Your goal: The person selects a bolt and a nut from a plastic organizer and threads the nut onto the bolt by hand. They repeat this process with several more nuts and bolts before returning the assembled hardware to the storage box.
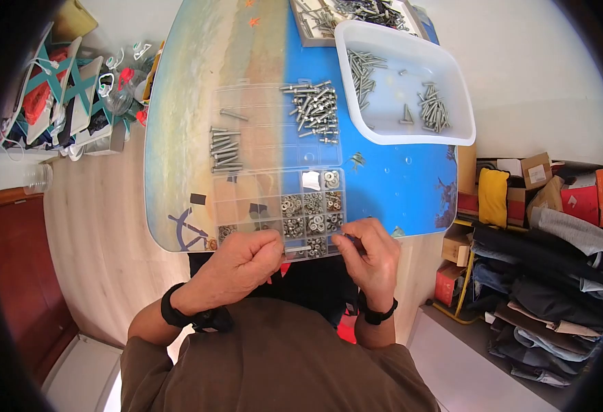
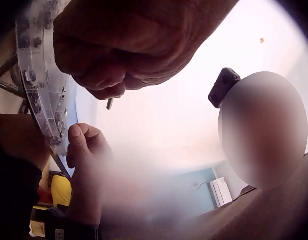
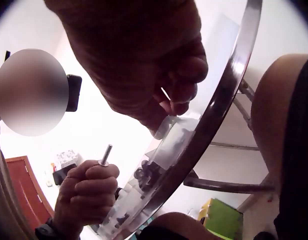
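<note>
The desk (image 1: 421, 182) had a printed surface, sandy at the left and blue at the right, with a starfish (image 1: 254, 22) toward the far side. At the left stood a rack (image 1: 60, 81) of crossed teal and white slats; clear plastic bottles (image 1: 117, 100), some with red caps, were grouped just beside it. Nearer on the left were a clear container (image 1: 38, 178) and a red-brown door (image 1: 30, 275), with light wooden flooring (image 1: 75, 226) between door and desk. At the right, a yellow cloth (image 1: 493, 198) hung beside cardboard boxes (image 1: 537, 170); dark and grey folded clothes (image 1: 545, 302) were piled nearer, beside a yellow metal frame (image 1: 467, 288). The left wrist view showed a white appliance (image 2: 220, 192) on the wall; the right wrist view, a green box (image 3: 222, 219).
</note>
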Tool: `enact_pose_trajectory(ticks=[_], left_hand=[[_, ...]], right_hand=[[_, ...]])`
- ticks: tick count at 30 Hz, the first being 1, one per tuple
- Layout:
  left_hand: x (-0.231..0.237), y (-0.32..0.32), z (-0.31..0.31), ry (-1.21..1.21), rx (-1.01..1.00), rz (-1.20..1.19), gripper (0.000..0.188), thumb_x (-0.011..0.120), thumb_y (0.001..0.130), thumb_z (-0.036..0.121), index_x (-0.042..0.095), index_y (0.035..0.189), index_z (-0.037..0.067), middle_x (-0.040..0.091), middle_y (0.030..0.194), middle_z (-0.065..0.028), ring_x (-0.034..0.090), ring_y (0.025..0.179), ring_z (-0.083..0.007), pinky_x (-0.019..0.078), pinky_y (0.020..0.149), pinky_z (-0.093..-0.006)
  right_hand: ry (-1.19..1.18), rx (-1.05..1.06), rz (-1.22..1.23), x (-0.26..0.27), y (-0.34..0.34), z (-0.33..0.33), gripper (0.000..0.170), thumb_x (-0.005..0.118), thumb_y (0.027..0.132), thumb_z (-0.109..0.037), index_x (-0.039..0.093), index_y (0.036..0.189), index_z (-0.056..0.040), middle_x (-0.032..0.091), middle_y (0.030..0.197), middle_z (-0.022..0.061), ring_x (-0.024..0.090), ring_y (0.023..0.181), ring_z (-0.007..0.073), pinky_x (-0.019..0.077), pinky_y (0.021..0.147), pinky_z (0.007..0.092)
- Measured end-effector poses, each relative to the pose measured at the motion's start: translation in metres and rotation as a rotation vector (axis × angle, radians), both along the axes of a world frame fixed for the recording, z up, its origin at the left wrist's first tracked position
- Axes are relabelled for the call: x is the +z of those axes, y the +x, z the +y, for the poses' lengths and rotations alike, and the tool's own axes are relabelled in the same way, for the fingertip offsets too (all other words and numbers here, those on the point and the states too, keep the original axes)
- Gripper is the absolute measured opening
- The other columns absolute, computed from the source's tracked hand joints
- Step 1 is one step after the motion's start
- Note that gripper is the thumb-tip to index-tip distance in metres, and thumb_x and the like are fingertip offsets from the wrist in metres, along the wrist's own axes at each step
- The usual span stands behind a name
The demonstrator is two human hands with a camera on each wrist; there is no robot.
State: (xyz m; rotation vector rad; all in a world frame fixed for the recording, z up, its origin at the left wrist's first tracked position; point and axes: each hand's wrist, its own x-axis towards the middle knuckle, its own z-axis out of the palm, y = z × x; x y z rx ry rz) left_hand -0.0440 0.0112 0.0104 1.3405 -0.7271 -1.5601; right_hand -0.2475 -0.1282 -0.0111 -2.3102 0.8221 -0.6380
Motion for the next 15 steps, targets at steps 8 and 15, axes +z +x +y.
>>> enact_pose_trajectory(ticks=[8,15], left_hand=[[-0.002,-0.001,-0.002,-0.034,-0.003,-0.046,0.035,0.044,0.105,0.025,0.048,0.077,0.005,0.049,0.064,0.0021,0.043,0.056,-0.0053,0.0345,0.05,-0.0239],[-0.007,-0.011,-0.009,-0.185,-0.091,-0.216,0.03,0.045,0.104,0.02,0.054,0.082,0.001,0.05,0.064,-0.0036,0.048,0.057,-0.0118,0.0411,0.054,-0.0291]], right_hand=[[0.007,-0.023,0.061,0.005,0.009,-0.001,0.023,0.082,0.076,-0.007,0.068,0.093,-0.0021,0.066,0.084,0.0108,0.062,0.058,0.0206,0.0485,0.05,0.0333],[0.39,0.262,-0.182,0.022,0.009,0.001,0.036,0.085,0.072,-0.008,0.071,0.105,-0.0018,0.069,0.094,0.014,0.066,0.066,0.0181,0.0525,0.056,0.0315]])
